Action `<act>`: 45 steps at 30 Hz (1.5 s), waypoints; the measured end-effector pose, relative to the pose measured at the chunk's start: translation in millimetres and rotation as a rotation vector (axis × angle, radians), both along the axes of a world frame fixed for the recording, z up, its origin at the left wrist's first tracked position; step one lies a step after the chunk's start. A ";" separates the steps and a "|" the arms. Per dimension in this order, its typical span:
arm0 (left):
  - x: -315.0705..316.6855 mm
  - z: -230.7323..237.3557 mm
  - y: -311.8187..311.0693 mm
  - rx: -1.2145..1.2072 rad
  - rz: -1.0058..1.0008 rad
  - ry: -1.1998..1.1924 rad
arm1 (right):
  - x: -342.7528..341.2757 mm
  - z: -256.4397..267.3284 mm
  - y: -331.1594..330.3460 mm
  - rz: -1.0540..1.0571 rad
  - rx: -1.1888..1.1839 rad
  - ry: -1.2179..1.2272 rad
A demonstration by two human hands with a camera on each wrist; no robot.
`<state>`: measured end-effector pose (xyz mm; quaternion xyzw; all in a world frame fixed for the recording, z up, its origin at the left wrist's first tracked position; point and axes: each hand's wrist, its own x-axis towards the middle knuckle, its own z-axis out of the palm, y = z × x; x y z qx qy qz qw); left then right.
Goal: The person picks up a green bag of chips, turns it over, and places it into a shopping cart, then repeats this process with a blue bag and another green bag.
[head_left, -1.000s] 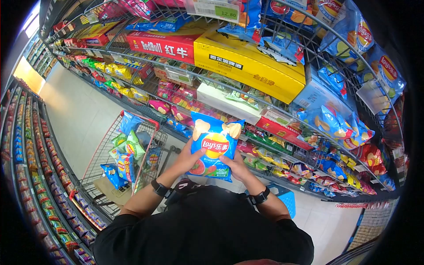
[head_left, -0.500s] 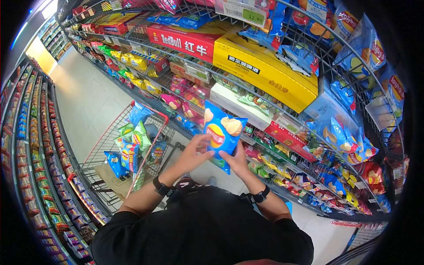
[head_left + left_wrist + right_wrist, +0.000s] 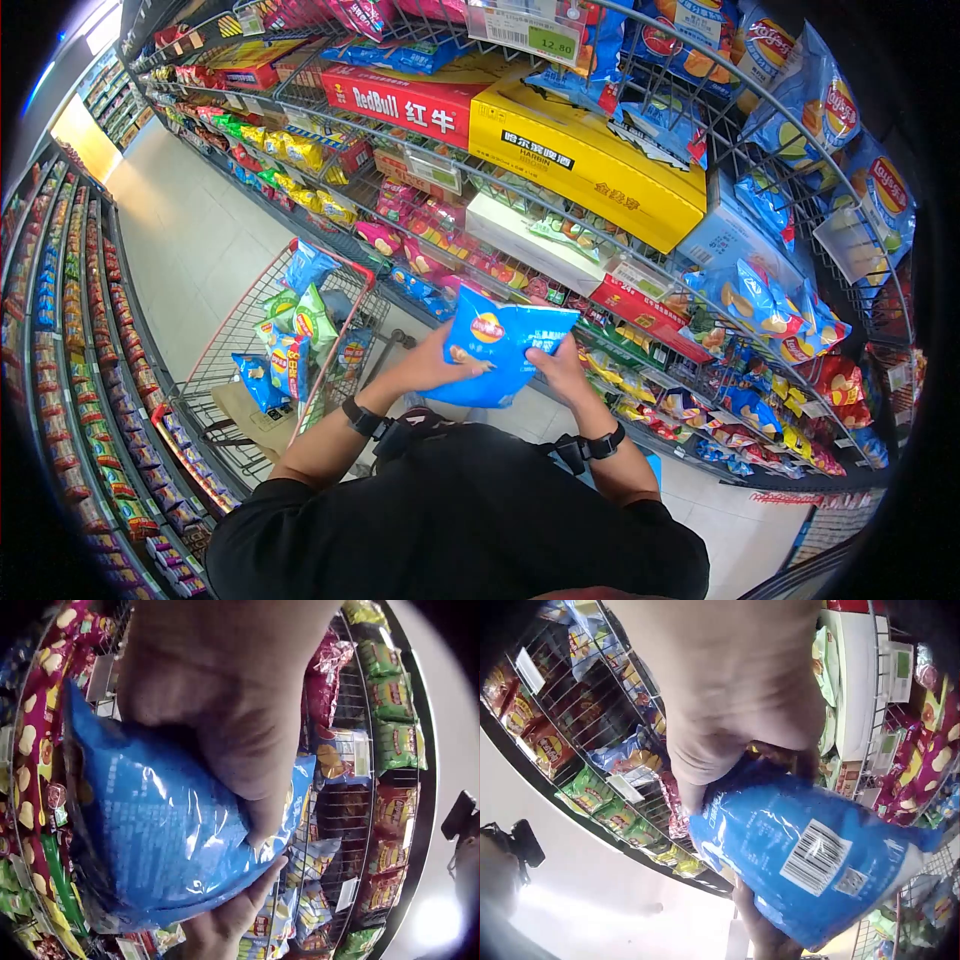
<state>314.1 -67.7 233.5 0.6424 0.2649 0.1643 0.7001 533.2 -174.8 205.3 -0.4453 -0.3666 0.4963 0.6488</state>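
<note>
A blue Lay's potato chip bag [image 3: 505, 350] is held in front of the chest, its printed back turned up. My left hand [image 3: 435, 362] grips the bag's left side, thumb lying across the face. At the right side my right hand [image 3: 562, 368] pinches the edge between thumb and fingers. White text lines show on the blue film [image 3: 165, 817] in the left wrist view. A barcode [image 3: 815, 856] and a small square code are visible on the bag in the right wrist view.
To the left stands a wire shopping cart [image 3: 232, 345] holding several snack bags and a cardboard piece [image 3: 255, 420]. Ahead runs a wire shelf with a RedBull box [image 3: 400, 105], a yellow Harbin box [image 3: 590, 150] and many chip bags. Another snack shelf [image 3: 90, 370] lines the far left.
The bag has been turned over between my hands: its front with the large logo faced up before, then it tilted, and now the text side shows. The cart stays at the left.
</note>
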 end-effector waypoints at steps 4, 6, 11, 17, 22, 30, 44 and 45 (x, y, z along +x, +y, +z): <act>1.6 1.5 -4.1 -0.024 -0.042 0.053 | 1.4 -5.4 -2.2 -0.006 -0.028 0.002; 1.0 0.8 -4.8 -0.026 -0.042 0.044 | -0.1 -5.2 -2.0 -0.024 -0.055 0.004; -2.7 -3.1 -3.8 0.009 -0.029 0.044 | -7.2 -0.7 -0.6 -0.056 -0.054 0.020; -8.1 -13.7 -4.2 -0.078 0.028 -0.055 | -8.8 -30.5 -0.6 0.077 -0.081 0.102; -6.2 -26.6 -1.6 -0.364 0.268 -0.183 | -32.8 -25.6 -3.4 0.252 -0.200 0.136; -19.3 -27.7 11.6 -0.692 0.288 -0.135 | -51.6 -15.6 12.7 0.273 -0.356 0.359; -254.1 -240.0 192.6 0.978 0.670 0.940 | -79.3 -11.1 65.6 0.049 -0.406 0.366; -280.8 -269.1 198.4 0.696 0.481 0.896 | -83.8 -3.5 69.8 0.034 -0.403 0.360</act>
